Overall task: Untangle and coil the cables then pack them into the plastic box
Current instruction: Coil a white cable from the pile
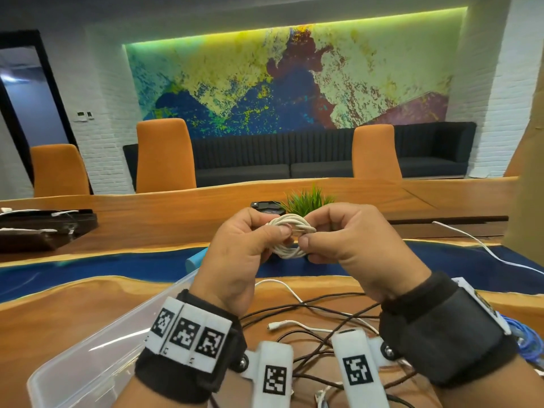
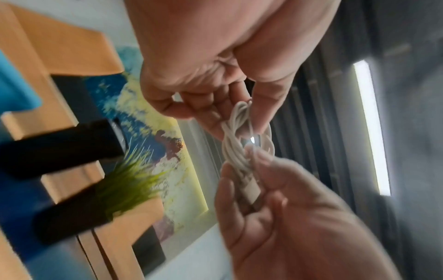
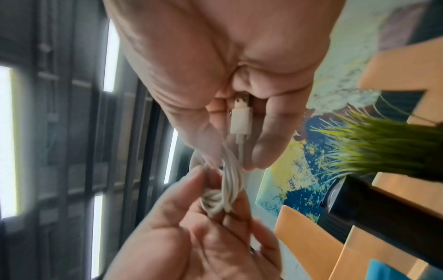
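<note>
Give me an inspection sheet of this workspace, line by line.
Surface: wooden table with a blue band across it.
Job's things: white cable coil held up between both hands; clear plastic box at near left.
Clutter: potted grass plant; dark trays at far left.
Hands: left hand and right hand both pinch the coil; its USB plug lies in the right fingers.
Cables: tangled dark cables and a loose white cable on the table.
Surroundings: orange chairs, dark sofa, wall painting.
</note>
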`<state>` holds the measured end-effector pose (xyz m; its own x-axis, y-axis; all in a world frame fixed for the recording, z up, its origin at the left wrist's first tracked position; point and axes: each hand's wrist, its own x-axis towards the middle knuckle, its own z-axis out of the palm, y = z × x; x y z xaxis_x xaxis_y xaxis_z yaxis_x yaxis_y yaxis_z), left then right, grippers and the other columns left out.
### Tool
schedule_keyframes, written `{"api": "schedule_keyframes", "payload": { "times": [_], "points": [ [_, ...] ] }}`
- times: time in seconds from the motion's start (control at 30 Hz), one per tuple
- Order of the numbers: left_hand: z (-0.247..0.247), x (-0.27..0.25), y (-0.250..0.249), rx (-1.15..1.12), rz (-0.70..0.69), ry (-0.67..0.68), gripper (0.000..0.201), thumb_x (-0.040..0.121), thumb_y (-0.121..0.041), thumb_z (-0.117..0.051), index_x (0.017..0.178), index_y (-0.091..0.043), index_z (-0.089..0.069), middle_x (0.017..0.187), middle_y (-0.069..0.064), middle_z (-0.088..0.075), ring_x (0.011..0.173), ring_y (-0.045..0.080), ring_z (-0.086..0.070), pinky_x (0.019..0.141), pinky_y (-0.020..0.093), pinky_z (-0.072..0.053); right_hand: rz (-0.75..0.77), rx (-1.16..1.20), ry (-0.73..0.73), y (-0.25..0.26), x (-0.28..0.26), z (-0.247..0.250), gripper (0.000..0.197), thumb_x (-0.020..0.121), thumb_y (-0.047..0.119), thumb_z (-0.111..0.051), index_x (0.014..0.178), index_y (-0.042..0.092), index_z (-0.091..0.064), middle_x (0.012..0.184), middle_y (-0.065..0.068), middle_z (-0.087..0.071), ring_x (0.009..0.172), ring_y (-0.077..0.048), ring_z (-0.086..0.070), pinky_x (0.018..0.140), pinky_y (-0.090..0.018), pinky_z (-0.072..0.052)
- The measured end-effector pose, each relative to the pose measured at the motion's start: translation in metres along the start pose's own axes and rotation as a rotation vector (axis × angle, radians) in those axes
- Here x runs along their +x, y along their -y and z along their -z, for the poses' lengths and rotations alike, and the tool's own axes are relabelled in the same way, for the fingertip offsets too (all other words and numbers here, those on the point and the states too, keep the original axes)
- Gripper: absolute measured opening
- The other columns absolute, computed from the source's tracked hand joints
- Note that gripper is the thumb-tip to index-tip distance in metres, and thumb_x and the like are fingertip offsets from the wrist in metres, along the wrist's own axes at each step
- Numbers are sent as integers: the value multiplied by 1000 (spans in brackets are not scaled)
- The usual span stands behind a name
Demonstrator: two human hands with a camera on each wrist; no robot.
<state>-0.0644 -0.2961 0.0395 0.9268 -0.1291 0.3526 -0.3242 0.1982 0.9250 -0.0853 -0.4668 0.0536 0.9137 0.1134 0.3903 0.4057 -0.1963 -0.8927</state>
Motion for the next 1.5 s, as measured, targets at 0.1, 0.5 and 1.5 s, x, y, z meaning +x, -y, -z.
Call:
{"api": "schedule_keyframes", "payload": {
  "times": [0.1,0.5,1.5],
  "points": [
    [7,1,1,-142,133,147,14,72,-8,-74,79,-17,-65,84,9,-71,76,18,-66,74,36,-47,22,21,46,0,-1,8,15,77,2,-78,91,8,-74,86,-10,-75,87,-31,-71,76,-45,-59],
    [-13,0,2,-553,251,87,24,77,-2,-62,100,-9,-64,80,13,-71,68,19,-68,81,39,-57,6,-24,37,-2,0,14,14,80,3,-76,93,8,-74,84,-15,-74,77,-26,-70,75,-48,-58],
    [-19,-13,-13,477,-171,74,14,87,-33,-70,98,-24,-73,90,-3,-75,88,12,-69,75,30,-53,114,-416,-22,37,-12,68,14,85,7,-73,98,11,-75,78,-11,-72,60,-12,-61,53,-22,-51]
  ]
}}
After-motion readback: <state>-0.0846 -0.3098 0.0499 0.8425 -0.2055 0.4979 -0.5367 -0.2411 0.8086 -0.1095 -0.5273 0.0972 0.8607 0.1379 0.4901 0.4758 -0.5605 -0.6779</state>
